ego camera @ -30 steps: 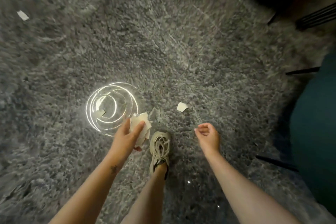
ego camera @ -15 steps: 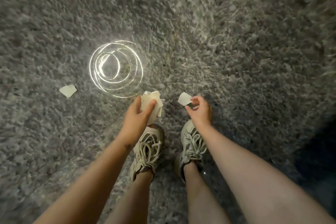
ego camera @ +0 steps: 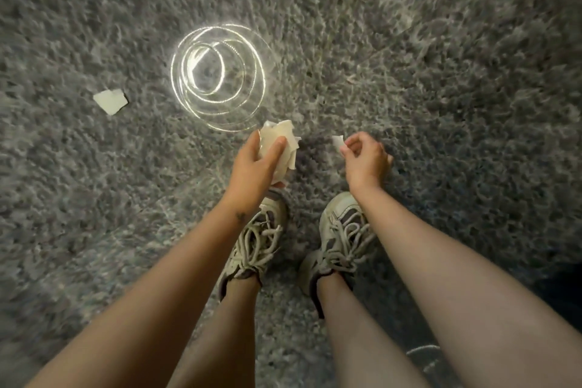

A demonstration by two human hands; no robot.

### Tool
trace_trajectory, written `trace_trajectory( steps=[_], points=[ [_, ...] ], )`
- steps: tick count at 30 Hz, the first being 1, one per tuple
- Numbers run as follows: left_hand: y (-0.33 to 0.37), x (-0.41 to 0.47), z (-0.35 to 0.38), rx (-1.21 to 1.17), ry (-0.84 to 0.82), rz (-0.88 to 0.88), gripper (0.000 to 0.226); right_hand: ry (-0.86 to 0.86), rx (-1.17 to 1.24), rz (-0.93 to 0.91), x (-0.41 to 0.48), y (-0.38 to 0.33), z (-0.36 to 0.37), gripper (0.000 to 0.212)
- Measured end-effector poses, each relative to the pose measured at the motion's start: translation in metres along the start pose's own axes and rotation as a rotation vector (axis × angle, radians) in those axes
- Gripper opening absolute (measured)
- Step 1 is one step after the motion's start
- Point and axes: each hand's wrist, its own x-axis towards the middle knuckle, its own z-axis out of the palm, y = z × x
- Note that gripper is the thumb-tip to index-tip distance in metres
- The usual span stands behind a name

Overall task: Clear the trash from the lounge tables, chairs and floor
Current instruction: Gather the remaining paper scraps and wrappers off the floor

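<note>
Seen from above, a person's left hand [ego camera: 252, 164] grips a bunch of torn cream paper scraps [ego camera: 282, 143], while the right hand [ego camera: 365, 159] pinches one small scrap [ego camera: 337, 141]. One more cream scrap [ego camera: 111, 101] lies on the shaggy grey carpet [ego camera: 441, 88], left of bright light rings [ego camera: 217, 77]. Two beige laced trainers [ego camera: 255, 239] stand below.

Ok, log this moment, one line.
left hand: holds wad of white paper scraps | right hand: pinches small white scrap | grey carpet: loose white scrap

Matt paper scraps [ego camera: 111, 101] lie on a rough, shaggy grey carpet [ego camera: 441, 88] (laced fabric sneakers [ego camera: 255, 239] too).
</note>
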Motion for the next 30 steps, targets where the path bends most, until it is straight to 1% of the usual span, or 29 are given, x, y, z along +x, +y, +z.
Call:
trace_trajectory(
  steps=[1, 3, 5, 6, 8, 11, 13, 16, 18, 21, 23, 27, 30],
  points=[
    [0.009, -0.008, -0.002, -0.011, 0.014, 0.000, 0.020, -0.004, 0.163, 0.007, -0.009, -0.015, -0.014, 0.006],
    [0.030, -0.030, -0.008, -0.049, 0.040, 0.011, 0.021, -0.015, 0.515, 0.024, -0.031, -0.050, -0.050, 0.015],
    [0.057, -0.056, -0.015, -0.074, 0.063, 0.029, 0.017, -0.140, 0.763, 0.026, -0.056, -0.087, -0.088, 0.023],
    [0.072, -0.070, -0.019, -0.087, 0.069, 0.037, 0.015, -0.227, 0.806, 0.017, -0.070, -0.103, -0.105, 0.024],
    [0.101, -0.099, -0.028, -0.122, 0.079, 0.067, 0.011, -0.335, 0.785, -0.021, -0.096, -0.136, -0.133, 0.023],
    [0.136, -0.137, -0.047, -0.220, 0.142, 0.106, 0.014, -0.372, 0.757, -0.067, -0.124, -0.186, -0.161, 0.023],
    [0.151, -0.154, -0.065, -0.303, 0.204, 0.108, 0.013, -0.429, 0.727, -0.111, -0.133, -0.221, -0.171, 0.021],
    [0.163, -0.166, -0.098, -0.431, 0.288, 0.089, 0.010, -0.578, 0.707, -0.168, -0.145, -0.272, -0.167, 0.022],
    [0.163, -0.167, -0.121, -0.473, 0.331, 0.074, 0.014, -0.667, 0.632, -0.242, -0.156, -0.300, -0.153, 0.023],
    [0.156, -0.161, -0.155, -0.490, 0.338, 0.069, 0.019, -0.723, 0.473, -0.329, -0.174, -0.331, -0.121, 0.023],
    [0.150, -0.155, -0.178, -0.524, 0.339, 0.051, 0.022, -0.718, 0.426, -0.348, -0.186, -0.346, -0.097, 0.021],
    [0.142, -0.143, -0.226, -0.610, 0.372, 0.025, 0.024, -0.652, 0.405, -0.312, -0.204, -0.375, -0.050, 0.020],
    [0.140, -0.134, -0.259, -0.550, 0.364, 0.004, 0.024, -0.707, 0.313, -0.341, -0.216, -0.398, -0.021, 0.020]
  ],
)
